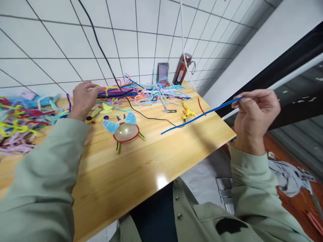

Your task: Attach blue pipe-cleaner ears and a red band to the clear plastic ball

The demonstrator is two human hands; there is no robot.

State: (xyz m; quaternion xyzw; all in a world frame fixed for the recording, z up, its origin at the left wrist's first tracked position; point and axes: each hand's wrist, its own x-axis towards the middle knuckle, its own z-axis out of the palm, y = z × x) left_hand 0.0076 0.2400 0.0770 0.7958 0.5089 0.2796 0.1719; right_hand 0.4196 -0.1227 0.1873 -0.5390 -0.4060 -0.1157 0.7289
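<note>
My right hand (257,116) is raised beyond the table's right edge, pinching one end of a blue pipe cleaner (196,118). The pipe cleaner slants down to the left over the table. My left hand (85,99) reaches to the back, its bent fingers together at the left end of a bundle of colourful pipe cleaners (118,91); what they grip is hidden. Between the hands lies a clear rounded piece (126,132) edged in red pipe cleaner, with two striped blue ears (130,118) and yellow-green strips at its lower edge.
A yellow glue gun (188,111) with a black cord lies near small snips (170,111) and a short red pipe cleaner (202,107). Light-blue pipe cleaners (161,93) spread before a phone (163,74) and red flask (182,69). A tangled pile (22,124) covers the left.
</note>
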